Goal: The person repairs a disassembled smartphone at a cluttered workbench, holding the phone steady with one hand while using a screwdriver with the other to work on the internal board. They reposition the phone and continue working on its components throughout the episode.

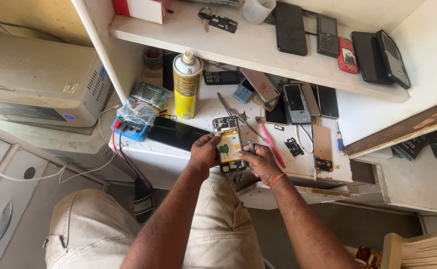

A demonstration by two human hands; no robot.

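Keep opened phone (229,145) steady at bench (323,172) edge w/ left hand (203,152) pinching its left side, work slow w/ small metal tool (251,146) pinched in right hand (261,162) near board, avoid slipping onto pink brush (271,142) beside.

Yellow-labelled spray can (187,85) on worktop, dark phone screens (291,28) on shelf
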